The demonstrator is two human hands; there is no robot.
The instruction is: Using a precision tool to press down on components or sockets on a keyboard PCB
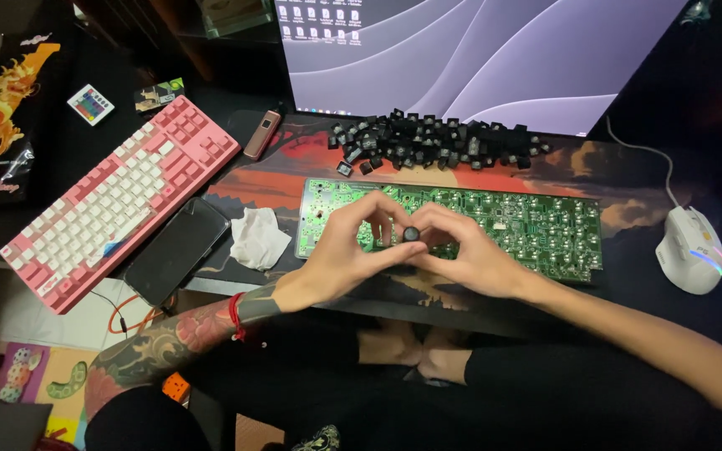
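L hand [346,250], R hand [460,250] (fingertips together)

- The left hand [340,250] was bare; a red string bracelet [235,316] circled its wrist.
- Colourful tattoos [160,351] covered that forearm.
- The right hand [470,255] was bare.

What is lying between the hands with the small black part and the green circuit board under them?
Nothing visible. Both hands, left hand and right hand, hold the small black part just above the green circuit board.

Circuit board [536,219] lies between keyboard [114,200] and mouse [693,248].
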